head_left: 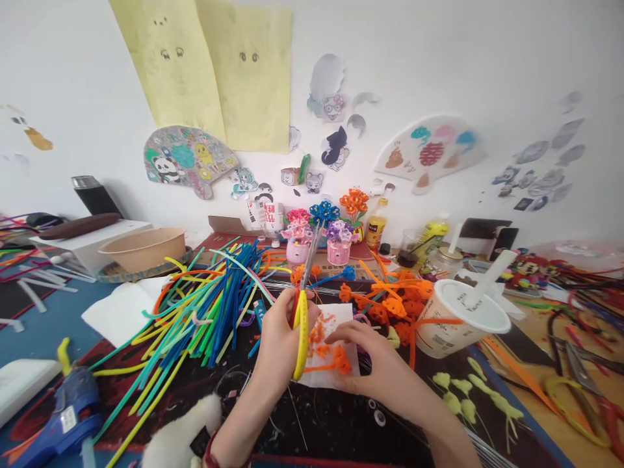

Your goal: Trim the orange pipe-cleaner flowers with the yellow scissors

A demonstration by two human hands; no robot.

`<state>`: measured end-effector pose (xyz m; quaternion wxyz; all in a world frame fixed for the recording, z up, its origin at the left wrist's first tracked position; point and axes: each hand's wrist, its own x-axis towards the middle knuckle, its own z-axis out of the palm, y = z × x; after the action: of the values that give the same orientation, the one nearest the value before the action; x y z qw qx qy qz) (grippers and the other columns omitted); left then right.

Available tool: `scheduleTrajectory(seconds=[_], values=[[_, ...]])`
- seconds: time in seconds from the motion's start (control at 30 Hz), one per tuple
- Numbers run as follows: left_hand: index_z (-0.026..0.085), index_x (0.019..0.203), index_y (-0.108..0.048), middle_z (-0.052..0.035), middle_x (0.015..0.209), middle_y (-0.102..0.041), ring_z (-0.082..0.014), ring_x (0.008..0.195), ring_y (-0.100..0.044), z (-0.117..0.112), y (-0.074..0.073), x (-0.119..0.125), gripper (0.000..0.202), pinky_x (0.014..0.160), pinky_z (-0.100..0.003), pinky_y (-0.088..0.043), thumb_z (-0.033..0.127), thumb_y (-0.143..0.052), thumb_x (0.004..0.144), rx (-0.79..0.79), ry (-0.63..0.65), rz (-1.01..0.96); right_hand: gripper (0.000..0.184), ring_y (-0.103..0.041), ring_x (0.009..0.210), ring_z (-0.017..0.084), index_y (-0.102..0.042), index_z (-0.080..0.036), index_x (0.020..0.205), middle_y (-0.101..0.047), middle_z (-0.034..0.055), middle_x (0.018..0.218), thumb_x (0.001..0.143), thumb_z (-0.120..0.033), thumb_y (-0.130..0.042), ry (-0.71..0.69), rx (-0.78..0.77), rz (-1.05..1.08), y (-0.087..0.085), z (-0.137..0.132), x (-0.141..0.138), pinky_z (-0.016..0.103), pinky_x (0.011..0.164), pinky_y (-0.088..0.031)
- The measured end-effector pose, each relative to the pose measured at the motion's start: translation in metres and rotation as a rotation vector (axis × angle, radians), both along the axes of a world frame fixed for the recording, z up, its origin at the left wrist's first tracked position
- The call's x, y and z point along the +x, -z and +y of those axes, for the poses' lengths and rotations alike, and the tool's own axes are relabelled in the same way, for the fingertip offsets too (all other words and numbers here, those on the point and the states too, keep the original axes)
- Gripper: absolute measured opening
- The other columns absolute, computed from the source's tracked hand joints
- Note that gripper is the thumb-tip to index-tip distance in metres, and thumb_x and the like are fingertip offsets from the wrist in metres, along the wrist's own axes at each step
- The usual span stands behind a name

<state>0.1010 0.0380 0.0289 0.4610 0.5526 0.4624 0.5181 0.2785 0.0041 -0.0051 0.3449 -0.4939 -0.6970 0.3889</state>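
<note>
My left hand [277,337] has its fingers curled round the scissors [302,331], blades pointing away from me. My right hand [374,354] is over the paper [344,313], thumb and fingers spread apart. The orange flower [341,359] lies on the paper, near little orange bits [318,331].

The single view looks from head height at the near side of the desk [43,335], close in, facing forward and down across it toward the wall [439,52] behind.
</note>
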Motion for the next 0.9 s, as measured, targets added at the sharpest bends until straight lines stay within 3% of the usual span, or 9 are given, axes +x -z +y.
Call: scheduleTrajectory(seconds=[0.2, 0.33, 0.47, 0.63, 0.83, 0.9], values=[[0.018, 0.086, -0.059, 0.0062, 0.065, -0.057, -0.0072, 0.050, -0.046, 0.000, 0.000, 0.002, 0.023, 0.047, -0.019, -0.038, 0.036, -0.065, 0.073, -0.019, -0.031, -0.043, 0.027, -0.056, 0.098, 0.030, -0.070, -0.028, 0.087, -0.067, 0.0021, 0.101, 0.064, -0.016, -0.078, 0.074, 0.018, -0.149, 0.005, 0.002, 0.001, 0.046, 0.095, -0.034], [0.018, 0.087, -0.061, 0.0047, 0.065, -0.059, -0.0064, 0.047, -0.043, 0.003, -0.002, -0.002, 0.026, 0.043, -0.018, -0.034, 0.039, -0.067, 0.072, 0.005, -0.085, -0.066, 0.023, -0.057, 0.088, 0.025, -0.069, -0.025, 0.088, -0.068, 0.0019, 0.091, 0.067, -0.016, -0.074, 0.088, -0.048, -0.201, -0.001, 0.000, 0.003, 0.040, 0.085, -0.040], [0.021, 0.091, -0.059, 0.0048, 0.070, -0.059, -0.0069, 0.051, -0.044, 0.009, -0.004, -0.018, 0.028, 0.046, -0.018, -0.034, 0.042, -0.067, 0.075, 0.085, -0.223, -0.103, 0.022, -0.057, 0.084, 0.023, -0.069, -0.023, 0.091, -0.065, 0.0029, 0.089, 0.072, -0.032, -0.074, 0.143, -0.052, -0.064, -0.005, 0.001, 0.009, 0.035, 0.078, -0.044], [0.021, 0.090, -0.056, 0.0050, 0.072, -0.059, -0.0070, 0.053, -0.048, 0.015, -0.004, -0.033, 0.032, 0.046, -0.017, -0.036, 0.039, -0.074, 0.071, 0.159, -0.349, -0.133, 0.034, -0.060, 0.085, 0.022, -0.063, -0.022, 0.102, -0.065, 0.0065, 0.101, 0.075, -0.041, -0.071, 0.367, 0.084, 0.277, -0.001, 0.008, 0.008, 0.033, 0.072, -0.050], [0.020, 0.080, -0.056, 0.0039, 0.061, -0.063, -0.0101, 0.046, -0.053, 0.004, 0.008, -0.006, 0.031, 0.045, -0.021, -0.044, 0.037, -0.077, 0.066, 0.122, -0.167, -0.108, 0.036, -0.062, 0.089, 0.022, -0.061, -0.022, 0.104, -0.065, 0.0087, 0.108, 0.077, -0.043, -0.070, 0.547, 0.260, 0.309, 0.004, 0.011, -0.011, 0.033, 0.071, -0.055], [0.020, 0.084, -0.057, 0.0018, 0.069, -0.068, -0.0120, 0.050, -0.058, -0.001, 0.011, 0.004, 0.031, 0.048, -0.022, -0.048, 0.036, -0.078, 0.066, 0.073, -0.089, -0.117, 0.034, -0.063, 0.085, 0.022, -0.061, -0.022, 0.102, -0.065, 0.0091, 0.108, 0.077, -0.044, -0.070, 0.578, 0.290, 0.270, 0.005, 0.011, -0.018, 0.032, 0.066, -0.056]])
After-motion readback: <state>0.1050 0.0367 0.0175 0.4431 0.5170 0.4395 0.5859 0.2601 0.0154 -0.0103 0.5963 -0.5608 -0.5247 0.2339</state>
